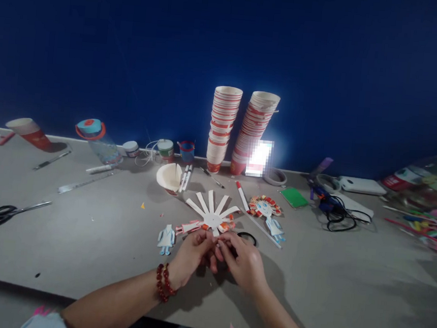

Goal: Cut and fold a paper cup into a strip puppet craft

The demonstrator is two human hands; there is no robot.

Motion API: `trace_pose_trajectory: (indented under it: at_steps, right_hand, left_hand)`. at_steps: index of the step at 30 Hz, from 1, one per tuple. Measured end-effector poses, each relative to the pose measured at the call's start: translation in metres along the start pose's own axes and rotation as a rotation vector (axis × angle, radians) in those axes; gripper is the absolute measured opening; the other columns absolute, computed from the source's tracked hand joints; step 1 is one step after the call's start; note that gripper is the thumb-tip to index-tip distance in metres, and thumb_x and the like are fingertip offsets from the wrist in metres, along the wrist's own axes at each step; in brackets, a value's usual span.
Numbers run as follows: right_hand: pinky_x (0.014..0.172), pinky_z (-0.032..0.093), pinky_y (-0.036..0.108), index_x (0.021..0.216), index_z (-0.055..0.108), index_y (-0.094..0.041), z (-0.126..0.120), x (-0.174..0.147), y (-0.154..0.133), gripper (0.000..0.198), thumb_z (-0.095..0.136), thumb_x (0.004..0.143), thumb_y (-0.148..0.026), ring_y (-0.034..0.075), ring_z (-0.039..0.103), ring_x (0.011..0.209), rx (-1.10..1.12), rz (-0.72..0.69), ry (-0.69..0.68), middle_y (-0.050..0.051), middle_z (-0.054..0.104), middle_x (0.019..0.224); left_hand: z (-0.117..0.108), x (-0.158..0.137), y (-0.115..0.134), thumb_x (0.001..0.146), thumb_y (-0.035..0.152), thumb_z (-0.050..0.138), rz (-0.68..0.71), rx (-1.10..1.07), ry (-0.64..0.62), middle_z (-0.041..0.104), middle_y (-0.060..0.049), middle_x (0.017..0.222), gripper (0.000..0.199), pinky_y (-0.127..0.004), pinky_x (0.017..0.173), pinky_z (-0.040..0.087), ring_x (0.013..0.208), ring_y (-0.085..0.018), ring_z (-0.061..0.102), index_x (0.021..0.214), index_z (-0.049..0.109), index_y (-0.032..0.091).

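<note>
My left hand (193, 253) and my right hand (241, 258) meet low in the middle of the view, fingers closed on the near strips of a cut paper cup (212, 219). Its white strips fan out from a round base, and a few near ones are curled with orange-red showing. Exactly how the fingertips grip the strip is hidden. A small paper doll body in blue and white (166, 239) lies left of my left hand. A red-outlined paper figure (189, 227) lies at the cup's left side. Behind my right hand is a black ring (247, 238).
Two tall stacks of paper cups (223, 128) stand against the blue wall. A finished-looking paper doll (264, 209) lies at right, near a red-capped marker (241, 194) and a glue gun (324, 201). Black-handled scissors (3, 215), a ruler (84, 183) and a water bottle (100, 141) are at left.
</note>
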State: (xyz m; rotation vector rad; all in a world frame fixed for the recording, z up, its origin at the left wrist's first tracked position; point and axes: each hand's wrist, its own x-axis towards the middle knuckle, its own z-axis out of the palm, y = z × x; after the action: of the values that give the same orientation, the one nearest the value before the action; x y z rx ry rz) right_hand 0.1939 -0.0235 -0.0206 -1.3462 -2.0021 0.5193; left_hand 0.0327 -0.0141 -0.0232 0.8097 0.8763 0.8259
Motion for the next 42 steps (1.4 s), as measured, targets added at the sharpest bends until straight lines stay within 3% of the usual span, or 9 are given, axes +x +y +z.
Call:
trace_pose_trajectory:
  at_steps: [5, 12, 15, 23, 30, 38, 42]
  right_hand:
    - [0.075, 0.052, 0.030, 0.096, 0.066, -0.022, 0.001, -0.003, 0.007, 0.023, 0.043, 0.098, -0.019, 0.021, 0.068, 0.084, -0.121, -0.256, 0.061, 0.008, 0.073, 0.091]
    - [0.079, 0.052, 0.034, 0.095, 0.065, -0.019, -0.006, 0.004, 0.007, 0.027, 0.038, 0.100, -0.018, 0.022, 0.067, 0.084, -0.191, -0.330, 0.023, 0.009, 0.072, 0.087]
    - [0.077, 0.051, 0.034, 0.095, 0.064, -0.019, -0.007, 0.007, 0.007, 0.028, 0.037, 0.101, -0.021, 0.023, 0.065, 0.083, -0.200, -0.316, -0.012, 0.009, 0.071, 0.086]
    - [0.064, 0.048, 0.027, 0.090, 0.062, -0.021, 0.000, 0.000, 0.001, 0.021, 0.043, 0.099, -0.024, 0.020, 0.066, 0.073, -0.112, -0.090, 0.044, 0.005, 0.068, 0.081]
    - [0.079, 0.053, 0.032, 0.099, 0.065, -0.022, -0.001, -0.001, 0.005, 0.024, 0.041, 0.099, -0.017, 0.022, 0.068, 0.086, -0.250, -0.315, 0.050, 0.009, 0.073, 0.093]
    - [0.079, 0.054, 0.033, 0.095, 0.063, -0.018, 0.002, 0.003, 0.009, 0.026, 0.037, 0.097, -0.013, 0.023, 0.066, 0.082, -0.370, -0.370, 0.021, 0.011, 0.070, 0.085]
    - [0.080, 0.053, 0.034, 0.095, 0.062, -0.019, 0.003, 0.004, 0.011, 0.025, 0.038, 0.098, -0.015, 0.023, 0.066, 0.087, -0.353, -0.321, 0.006, 0.010, 0.071, 0.090]
  left_hand:
    - [0.000, 0.002, 0.000, 0.078, 0.050, 0.068, 0.020, -0.043, 0.011, 0.066, 0.000, 0.060, 0.036, -0.021, 0.042, 0.040, 0.036, -0.007, 0.050, 0.073, 0.057, 0.016]
    - [0.001, 0.000, 0.002, 0.076, 0.048, 0.068, -0.017, -0.069, 0.013, 0.067, -0.001, 0.062, 0.032, -0.021, 0.041, 0.036, 0.039, -0.008, 0.052, 0.074, 0.055, 0.019]
    - [0.002, -0.001, 0.002, 0.077, 0.049, 0.069, -0.001, -0.053, 0.017, 0.066, 0.000, 0.064, 0.033, -0.020, 0.040, 0.031, 0.041, -0.008, 0.052, 0.075, 0.056, 0.019]
    - [0.002, 0.001, -0.003, 0.078, 0.052, 0.067, 0.027, -0.045, 0.026, 0.066, 0.000, 0.064, 0.035, -0.022, 0.044, 0.040, 0.038, -0.008, 0.050, 0.077, 0.060, 0.018]
    - [0.005, 0.000, 0.001, 0.078, 0.059, 0.064, 0.024, 0.002, 0.058, 0.066, 0.000, 0.060, 0.040, -0.023, 0.040, 0.034, 0.035, -0.008, 0.047, 0.073, 0.058, 0.019]
    - [0.004, -0.001, 0.001, 0.079, 0.055, 0.065, -0.001, -0.017, 0.007, 0.066, 0.000, 0.066, 0.038, -0.021, 0.040, 0.028, 0.040, -0.009, 0.052, 0.078, 0.057, 0.018]
    - [0.005, -0.001, 0.000, 0.078, 0.056, 0.065, 0.003, -0.010, 0.020, 0.064, 0.001, 0.063, 0.038, -0.022, 0.041, 0.031, 0.040, -0.009, 0.052, 0.077, 0.056, 0.019]
